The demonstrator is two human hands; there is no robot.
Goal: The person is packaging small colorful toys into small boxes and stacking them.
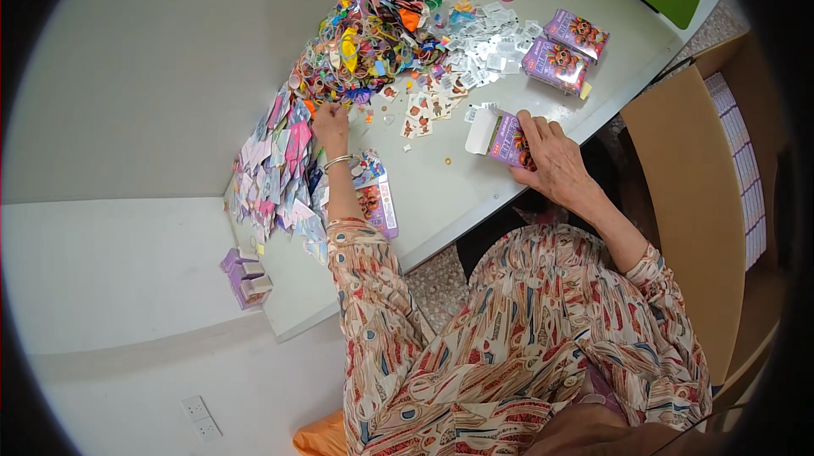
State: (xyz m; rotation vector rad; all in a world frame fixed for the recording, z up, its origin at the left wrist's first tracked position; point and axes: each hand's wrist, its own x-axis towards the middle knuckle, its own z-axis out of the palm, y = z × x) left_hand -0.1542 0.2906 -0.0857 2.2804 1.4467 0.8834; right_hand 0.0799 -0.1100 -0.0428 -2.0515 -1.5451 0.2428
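My right hand (pixel 555 159) holds a small purple printed box (pixel 506 141) near the table's front edge. Its white end flap (pixel 479 131) stands open toward the left. My left hand (pixel 331 127) reaches to the lower edge of a heap of colourful small trinkets and bands (pixel 365 41). The fingers there are pinched together, and whatever they hold is too small to make out. Beside that hand lies a pile of shiny pink and silver packets (pixel 275 164). Under my left forearm, partly covered, is another purple box (pixel 381 206).
Cards with small printed figures (pixel 428 108) and many white slips (pixel 492 41) lie mid-table. Filled purple boxes (pixel 555 66) sit at the far right. A large open carton (pixel 695 202) with stacked boxes stands right of the table. Purple holders (pixel 245 278) are at the left edge.
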